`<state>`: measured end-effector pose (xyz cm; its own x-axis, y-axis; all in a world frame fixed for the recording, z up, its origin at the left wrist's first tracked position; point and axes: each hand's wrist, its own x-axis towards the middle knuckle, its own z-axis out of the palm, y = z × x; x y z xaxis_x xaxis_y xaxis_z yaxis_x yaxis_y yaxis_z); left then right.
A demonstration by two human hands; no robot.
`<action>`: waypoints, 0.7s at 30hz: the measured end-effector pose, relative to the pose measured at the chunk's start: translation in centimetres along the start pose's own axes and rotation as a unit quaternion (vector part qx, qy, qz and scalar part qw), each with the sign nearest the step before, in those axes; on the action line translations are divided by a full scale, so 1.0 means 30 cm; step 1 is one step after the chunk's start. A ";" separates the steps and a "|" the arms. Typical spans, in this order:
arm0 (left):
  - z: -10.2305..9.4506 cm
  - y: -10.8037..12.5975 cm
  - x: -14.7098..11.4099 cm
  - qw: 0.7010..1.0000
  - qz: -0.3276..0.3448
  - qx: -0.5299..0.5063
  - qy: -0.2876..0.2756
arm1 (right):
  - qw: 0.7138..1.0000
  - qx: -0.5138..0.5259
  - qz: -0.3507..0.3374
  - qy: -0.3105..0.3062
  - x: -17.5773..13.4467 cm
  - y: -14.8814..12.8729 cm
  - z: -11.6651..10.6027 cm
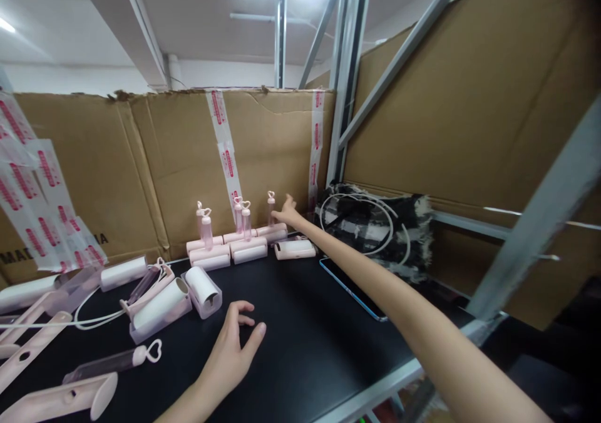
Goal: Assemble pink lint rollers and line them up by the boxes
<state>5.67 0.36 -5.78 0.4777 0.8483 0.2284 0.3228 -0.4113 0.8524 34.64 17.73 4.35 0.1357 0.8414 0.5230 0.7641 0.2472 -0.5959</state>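
Note:
My right hand (287,213) reaches far across the black table (305,335) to a row of pink lint rollers (244,243) standing against the cardboard wall. Its fingers touch the rightmost roller (272,225) with its heart-tipped handle; whether they grip it is unclear. My left hand (235,348) rests on the table near me, fingers loosely curled and apart, holding nothing. Just beyond it lie two white paper rolls in clear pink cases (183,298).
Loose pink handles and covers (56,398) and a heart-tipped clear tube (117,360) lie at the left. A phone (350,288) lies right of centre, beside a black-and-white bag (375,229) with a white cable. Cardboard walls and metal shelf posts enclose the table.

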 end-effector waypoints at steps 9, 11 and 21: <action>-0.002 0.007 -0.013 0.999 0.033 0.003 -0.007 | 0.930 -0.236 -0.034 -0.280 -0.204 0.095 -0.101; 0.001 0.006 -0.016 0.999 0.041 0.009 -0.009 | 0.912 -0.263 -0.048 -0.312 -0.232 0.079 -0.090; 0.001 -0.018 -0.014 0.997 0.058 0.038 0.031 | 0.877 -0.185 -0.228 -0.379 -0.506 -0.220 0.000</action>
<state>5.32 0.22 -6.36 0.4646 0.8114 0.3548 0.3304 -0.5305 0.7806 27.54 3.33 0.34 -0.5892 0.8078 0.0170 0.8012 0.5869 -0.1170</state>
